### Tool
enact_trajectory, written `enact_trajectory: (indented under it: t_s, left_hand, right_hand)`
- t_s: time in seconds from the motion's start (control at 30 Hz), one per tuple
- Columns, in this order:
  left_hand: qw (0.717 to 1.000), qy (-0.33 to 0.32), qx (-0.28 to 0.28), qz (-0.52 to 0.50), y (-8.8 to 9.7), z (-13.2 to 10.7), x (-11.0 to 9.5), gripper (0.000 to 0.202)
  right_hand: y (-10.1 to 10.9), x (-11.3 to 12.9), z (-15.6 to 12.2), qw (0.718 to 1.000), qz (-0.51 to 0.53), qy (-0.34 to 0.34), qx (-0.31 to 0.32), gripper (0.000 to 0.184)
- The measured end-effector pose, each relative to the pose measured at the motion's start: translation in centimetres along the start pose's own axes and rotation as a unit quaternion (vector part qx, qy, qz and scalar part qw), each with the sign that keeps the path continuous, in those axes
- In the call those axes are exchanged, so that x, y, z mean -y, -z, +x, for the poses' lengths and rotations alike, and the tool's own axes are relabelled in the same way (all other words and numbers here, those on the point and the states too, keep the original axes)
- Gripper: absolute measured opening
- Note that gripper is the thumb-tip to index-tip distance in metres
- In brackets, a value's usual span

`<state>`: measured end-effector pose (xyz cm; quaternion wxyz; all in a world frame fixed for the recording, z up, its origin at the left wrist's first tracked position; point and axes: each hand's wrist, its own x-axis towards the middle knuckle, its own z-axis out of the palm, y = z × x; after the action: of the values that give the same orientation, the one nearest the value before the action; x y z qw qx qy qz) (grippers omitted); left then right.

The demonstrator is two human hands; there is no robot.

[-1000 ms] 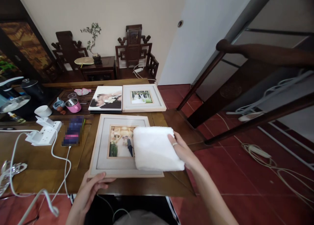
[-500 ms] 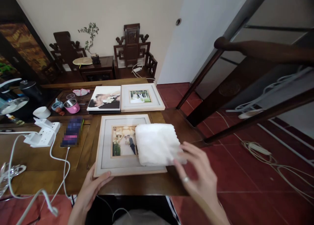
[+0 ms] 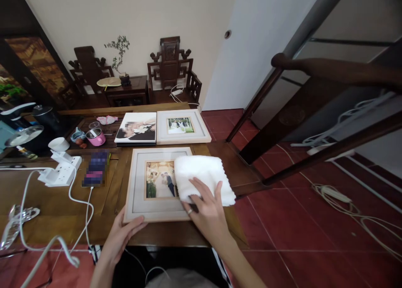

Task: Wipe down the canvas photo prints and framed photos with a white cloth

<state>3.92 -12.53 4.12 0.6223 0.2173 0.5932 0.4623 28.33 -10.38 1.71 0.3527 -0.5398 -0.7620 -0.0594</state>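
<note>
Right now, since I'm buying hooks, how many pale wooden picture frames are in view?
2: the front frame, its corner in the left hand, partly under the white cloth; the rear frame beyond it on the table.

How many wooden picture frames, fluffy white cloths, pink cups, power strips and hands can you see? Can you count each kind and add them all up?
Wooden picture frames: 2 (near frame, far frame)
Fluffy white cloth: 1
Pink cup: 1
Power strip: 1
Hands: 2 (left hand, right hand)
Total: 7
</note>
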Motion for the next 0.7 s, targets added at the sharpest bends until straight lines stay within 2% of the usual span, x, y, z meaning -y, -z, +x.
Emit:
enact_trajectory:
  t_s: [0.13, 0.27, 0.33, 0.43, 0.5, 0.6, 0.67, 0.7]
  left_hand:
    - [0.995, -0.025, 0.027, 0.093, 0.2, 0.0, -0.3, 0.054]
    - [0.977, -0.048, 0.045, 0.201, 0.4, 0.3, -1.0, 0.046]
    - [0.970, -0.034, 0.077, 0.228, 0.6, 0.6, -1.3, 0.044]
    - [0.948, -0.025, 0.108, 0.298, 1.1, 1.3, -1.7, 0.043]
    - [0.919, -0.049, 0.111, 0.375, 1.3, 1.7, -1.9, 0.042]
    - [0.854, -0.122, 0.061, 0.503, 1.3, 2.2, -2.4, 0.046]
    - [0.802, -0.170, 0.000, 0.572, 1.0, 2.4, -2.6, 0.049]
    - [0.780, -0.186, -0.025, 0.596, 0.9, 2.5, -2.7, 0.050]
  right_hand:
    - [0.7, -1.9, 0.4, 0.996, 0.048, -0.018, -0.068, 0.018]
    - [3.5, -3.1, 1.4, 0.975, 0.104, -0.071, -0.181, 0.013]
    - [5.2, -3.5, 1.9, 0.969, 0.093, -0.100, -0.205, 0.014]
    - [7.1, -4.4, 2.2, 0.962, 0.087, -0.109, -0.235, 0.011]
    - [7.7, -5.1, 2.0, 0.943, 0.110, -0.150, -0.277, 0.011]
    - [7.9, -6.1, 1.6, 0.883, 0.173, -0.283, -0.332, 0.020]
    - [7.9, -6.5, 1.6, 0.854, 0.233, -0.350, -0.304, 0.030]
    - [7.9, -6.6, 1.6, 0.850, 0.263, -0.366, -0.273, 0.037]
